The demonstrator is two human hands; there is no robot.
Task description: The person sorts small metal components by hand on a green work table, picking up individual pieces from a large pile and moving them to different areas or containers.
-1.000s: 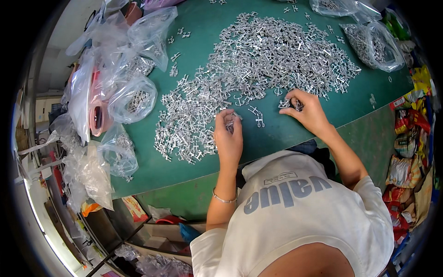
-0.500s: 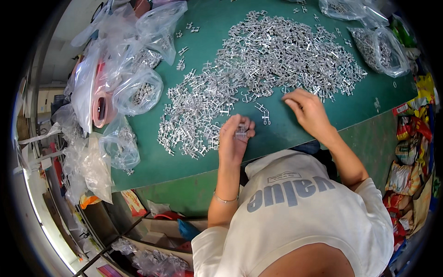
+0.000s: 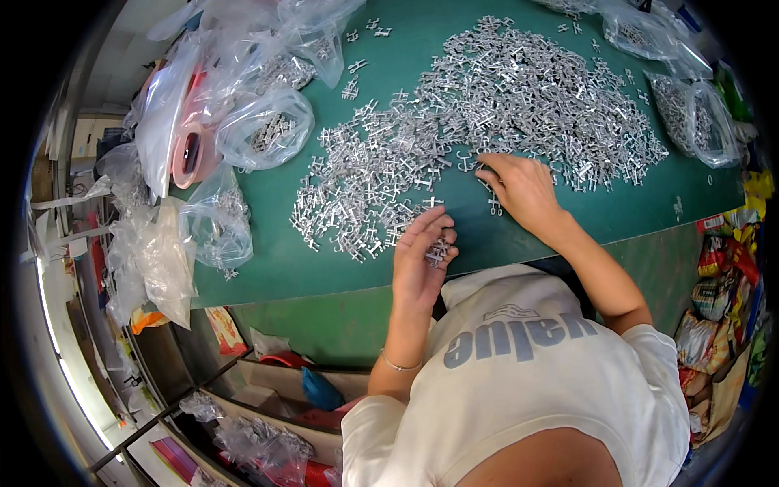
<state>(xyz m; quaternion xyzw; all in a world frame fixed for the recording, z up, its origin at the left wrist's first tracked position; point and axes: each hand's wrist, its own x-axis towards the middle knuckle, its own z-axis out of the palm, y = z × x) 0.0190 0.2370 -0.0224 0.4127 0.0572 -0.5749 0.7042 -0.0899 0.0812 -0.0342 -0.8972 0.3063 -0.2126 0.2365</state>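
A wide heap of small silvery metal pieces (image 3: 552,97) covers much of the green tabletop (image 3: 357,284), with a looser spread of the same pieces (image 3: 365,178) joining it on the left. My left hand (image 3: 422,252) is curled, palm up, around several of the metal pieces (image 3: 438,252) near the table's front edge. At the heap's near side, my right hand (image 3: 519,188) has thumb and forefinger bent toward a piece (image 3: 466,160) lying there; whether the fingertips touch it I cannot tell. Partly behind that hand lie a few linked pieces (image 3: 494,204).
Clear plastic bags with metal pieces stand at the left (image 3: 268,134) and far right (image 3: 698,118). Beside the left bags is a pink object (image 3: 193,154) with a dark opening. Below the table are shelves with a blue bag (image 3: 322,390). Colourful packages (image 3: 714,276) line the right.
The view has shifted, moving the table contents rightward. My right hand has come left toward the heap's near edge, over the linked pieces. My left hand still holds its metal pieces, its fingers somewhat loosened.
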